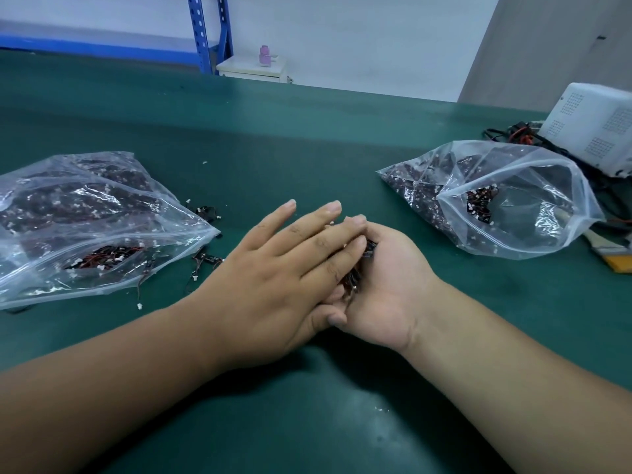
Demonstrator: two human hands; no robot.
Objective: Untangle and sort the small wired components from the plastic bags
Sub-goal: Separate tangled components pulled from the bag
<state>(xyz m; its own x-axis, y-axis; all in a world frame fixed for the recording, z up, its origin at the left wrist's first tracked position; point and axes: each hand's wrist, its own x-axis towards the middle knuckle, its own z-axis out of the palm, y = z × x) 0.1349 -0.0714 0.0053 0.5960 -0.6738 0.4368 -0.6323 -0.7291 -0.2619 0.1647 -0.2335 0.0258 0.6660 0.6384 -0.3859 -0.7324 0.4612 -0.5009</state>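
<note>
My right hand (386, 285) lies palm up on the green mat, cupped round a bunch of small black wired components (359, 265). My left hand (284, 268) lies palm down over it, its straight fingers pressing on the bunch and hiding most of it. A clear zip bag (85, 217) full of dark wired parts with white plugs lies at the left, mouth facing me. A second clear bag (496, 196), partly filled, lies at the right with its mouth gaping.
Several loose wired components (205, 265) lie on the mat by the left bag's mouth. A white perforated box (595, 124) with black and red cables stands at the far right, with a brush (612, 254) near it. Blue shelving (208, 32) stands behind the table.
</note>
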